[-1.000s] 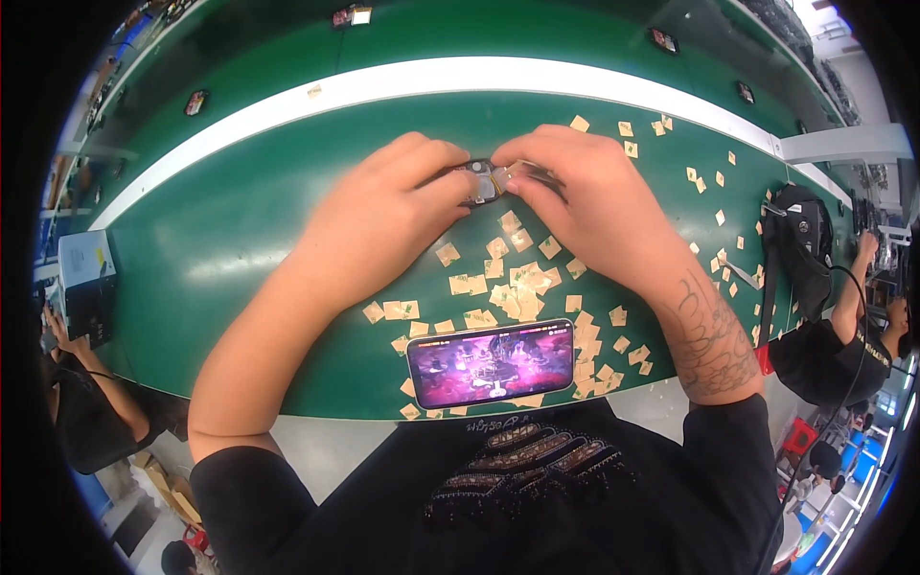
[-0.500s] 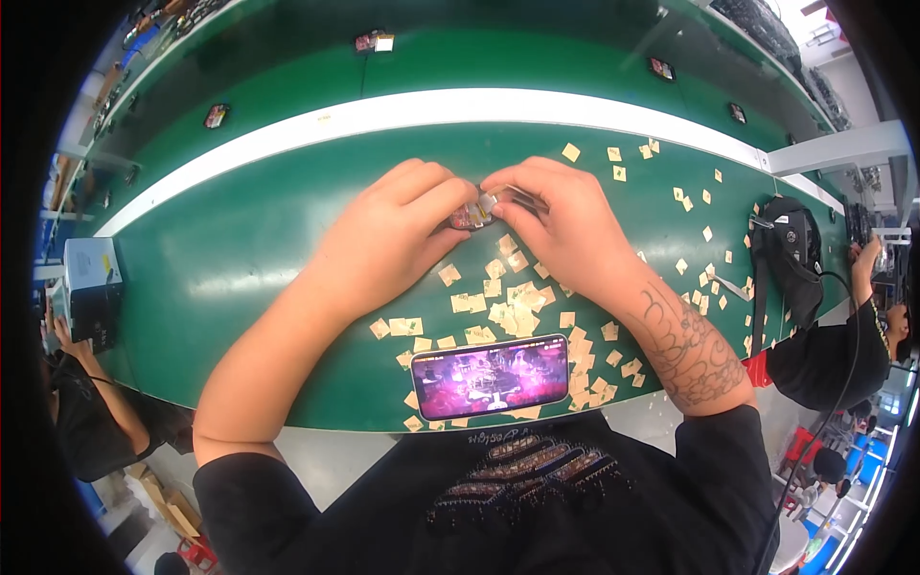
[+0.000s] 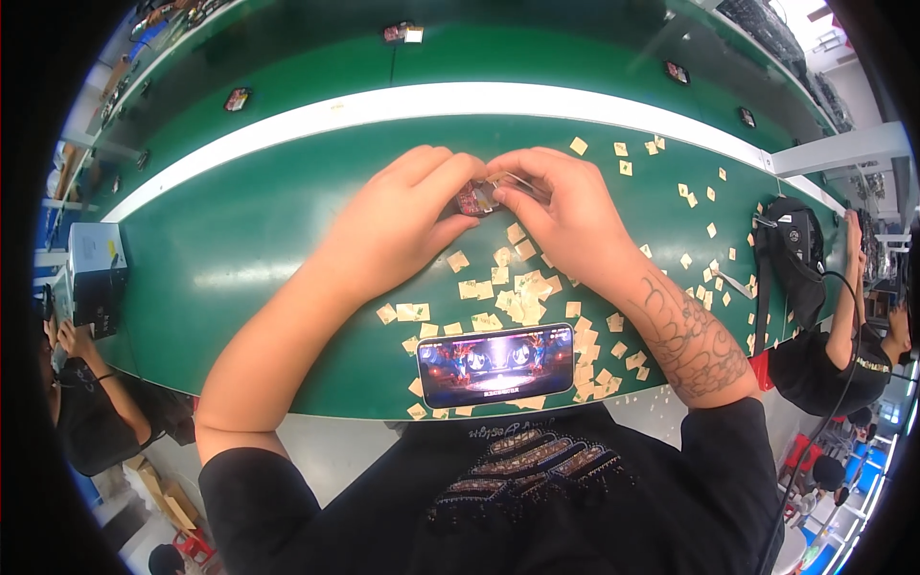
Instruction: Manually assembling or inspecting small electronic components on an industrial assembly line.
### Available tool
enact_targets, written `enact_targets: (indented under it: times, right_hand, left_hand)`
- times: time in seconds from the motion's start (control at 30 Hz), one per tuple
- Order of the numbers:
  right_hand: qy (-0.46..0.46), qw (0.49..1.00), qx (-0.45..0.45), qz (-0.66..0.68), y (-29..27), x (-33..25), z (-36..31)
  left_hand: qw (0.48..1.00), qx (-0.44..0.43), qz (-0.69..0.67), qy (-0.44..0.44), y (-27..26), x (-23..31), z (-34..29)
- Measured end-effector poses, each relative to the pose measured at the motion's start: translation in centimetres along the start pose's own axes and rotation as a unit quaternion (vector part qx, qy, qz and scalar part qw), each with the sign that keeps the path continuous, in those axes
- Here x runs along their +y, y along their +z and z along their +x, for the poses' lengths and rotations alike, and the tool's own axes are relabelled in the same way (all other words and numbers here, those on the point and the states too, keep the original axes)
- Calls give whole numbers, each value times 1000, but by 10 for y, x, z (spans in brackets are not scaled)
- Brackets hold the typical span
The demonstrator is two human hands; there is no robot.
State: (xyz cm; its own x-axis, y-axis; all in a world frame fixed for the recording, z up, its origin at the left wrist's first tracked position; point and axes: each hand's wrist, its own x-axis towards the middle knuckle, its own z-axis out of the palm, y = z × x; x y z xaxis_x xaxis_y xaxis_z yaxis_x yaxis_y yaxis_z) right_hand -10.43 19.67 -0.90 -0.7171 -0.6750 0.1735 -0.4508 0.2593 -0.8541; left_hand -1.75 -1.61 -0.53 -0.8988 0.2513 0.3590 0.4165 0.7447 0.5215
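Above the middle of the table, my left hand (image 3: 410, 206) has its fingers closed around a small dark-edged electronic device (image 3: 471, 199) with a reddish face. My right hand (image 3: 561, 199) meets it from the other side, thumb and forefinger pinched on slim metal tweezers (image 3: 525, 185). The tweezers' tips are at the device, partly covered by my fingers. Below my hands lie many small cream paper squares (image 3: 525, 299), some overlapping in a heap. A phone (image 3: 496, 366) with a bright picture on its screen lies near the table's front edge.
More paper squares (image 3: 626, 168) are scattered to the right, near another pair of tweezers (image 3: 732, 285) and a black bag (image 3: 793, 251). Behind a white rail (image 3: 412, 100), similar devices (image 3: 237, 99) sit on a green surface. A box (image 3: 96, 278) stands left; people work at both sides.
The device has tilted slightly between my hands, and my fingers have shifted a little on it. The phone's picture has changed. The whole view has moved slightly.
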Motion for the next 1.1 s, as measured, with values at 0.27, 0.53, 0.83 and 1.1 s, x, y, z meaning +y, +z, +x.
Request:
enact_targets:
  times: [0.27,0.53,0.83,1.1]
  right_hand:
    - [-62,996,28,-60,0,3,0]
    - [-80,991,-57,-91,-13,10,4]
    - [-79,991,-41,-100,-8,3,2]
    - [-30,996,-36,-82,-9,8,0]
  left_hand:
    - [1000,1,5,7,1,2,3]
    - [1000,-7,7,10,3,4,6]
    - [1000,-4,-8,-6,1,3,2]
    - [999,-13,-29,-26,2,2,1]
